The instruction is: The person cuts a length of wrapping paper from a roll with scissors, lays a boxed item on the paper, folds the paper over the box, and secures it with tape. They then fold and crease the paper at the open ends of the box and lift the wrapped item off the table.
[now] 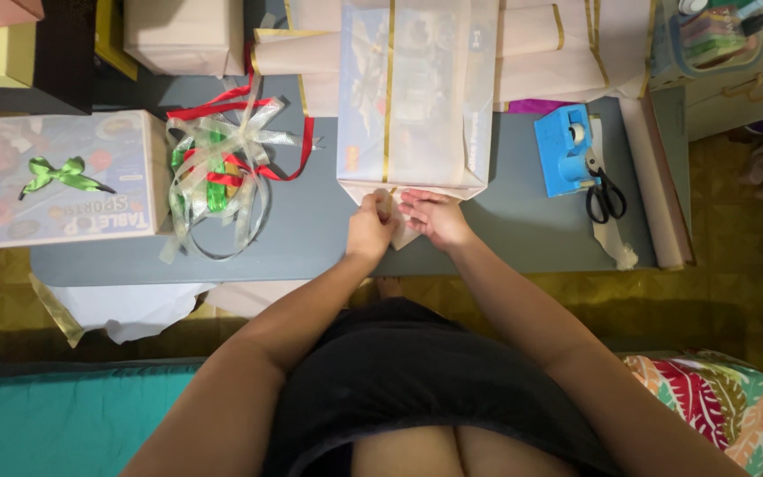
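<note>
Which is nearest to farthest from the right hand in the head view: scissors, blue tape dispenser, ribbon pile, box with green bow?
From the right hand:
1. Blue tape dispenser, to its right on the table, slightly farther back.
2. Scissors, just right of the dispenser; close to call with it.
3. Ribbon pile, left, past the left hand.
4. Box with green bow, far left at the table's end.

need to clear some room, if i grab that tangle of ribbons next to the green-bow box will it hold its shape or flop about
The ribbon tangle would probably flop: it is loose loops of thin sheer, red and green strands sprawled flat on the grey table. It looks light for its spread. Trailing ends, like the red one toward the wrapped box, may drag or snag rather than lift cleanly.
</note>
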